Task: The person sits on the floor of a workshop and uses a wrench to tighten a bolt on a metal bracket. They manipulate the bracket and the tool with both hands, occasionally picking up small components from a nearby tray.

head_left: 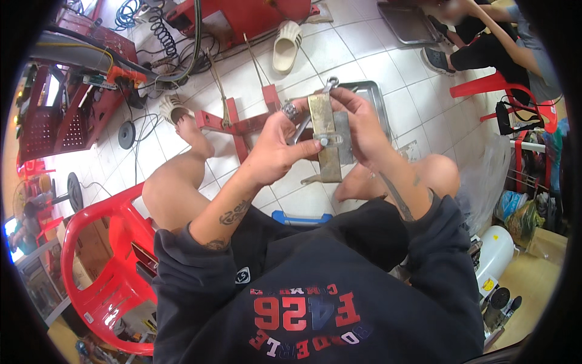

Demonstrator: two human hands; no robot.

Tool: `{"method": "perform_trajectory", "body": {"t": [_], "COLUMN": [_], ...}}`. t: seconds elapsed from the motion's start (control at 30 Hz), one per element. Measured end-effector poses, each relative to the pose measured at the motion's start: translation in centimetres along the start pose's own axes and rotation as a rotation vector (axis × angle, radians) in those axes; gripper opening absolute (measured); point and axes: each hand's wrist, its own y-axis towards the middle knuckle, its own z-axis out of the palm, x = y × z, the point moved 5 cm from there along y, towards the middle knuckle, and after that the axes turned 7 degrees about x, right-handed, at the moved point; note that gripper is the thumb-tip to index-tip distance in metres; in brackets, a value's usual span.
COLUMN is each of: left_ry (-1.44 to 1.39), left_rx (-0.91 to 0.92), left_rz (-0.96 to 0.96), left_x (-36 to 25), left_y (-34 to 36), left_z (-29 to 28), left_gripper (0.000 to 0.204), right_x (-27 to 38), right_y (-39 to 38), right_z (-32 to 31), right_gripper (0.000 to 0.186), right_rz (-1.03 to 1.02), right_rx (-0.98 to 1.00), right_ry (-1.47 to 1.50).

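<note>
In front of my lap, both hands hold up a worn metal bracket, a long brassy plate with a grey block on its right side. My left hand, wearing a ring-like metal band, grips its left side; the thumb presses beside a bolt in a small slotted plate. My right hand is closed round the far right side, its fingertips partly hidden behind the metal. A spanner's ring end sticks up at the top, by the right fingertips. Another silver bar shows beneath my left fingers.
A red steel frame stands on the tiled floor ahead. Behind my hands lies a metal tray. Red plastic chairs stand at left and right. Cables and red machinery fill the far left. Another person sits at far right.
</note>
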Motion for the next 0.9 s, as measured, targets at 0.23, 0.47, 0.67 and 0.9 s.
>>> {"method": "perform_trajectory", "body": {"t": [0.23,0.47,0.67,0.9], "left_ry": [-0.057,-0.056,-0.016,0.016], "left_rx": [-0.032,-0.173,-0.180,-0.119], "left_rz": [-0.100,-0.184,-0.164,-0.142], "left_x": [0.8,0.5,-0.9,-0.5], "left_y": [0.3,-0.1,0.0,-0.2], "left_z": [-0.1,-1.7,-0.9,-1.0], "left_gripper": [0.067,0.075,0.074,0.073], "right_x": [2.9,4.1,2.8,5.5], "right_y": [0.5,-1.1,-1.3,-2.3], "right_z": [-3.8,-1.3,-1.0,0.5], "right_gripper": [0.025,0.019,0.018,0.023], "right_rz": [-0.336,-0.029,-0.030,-0.292], "right_rx": [-0.332,-0.095,-0.070,-0.050], "right_ry": [0.205,-0.447,-0.367,-0.918]}}
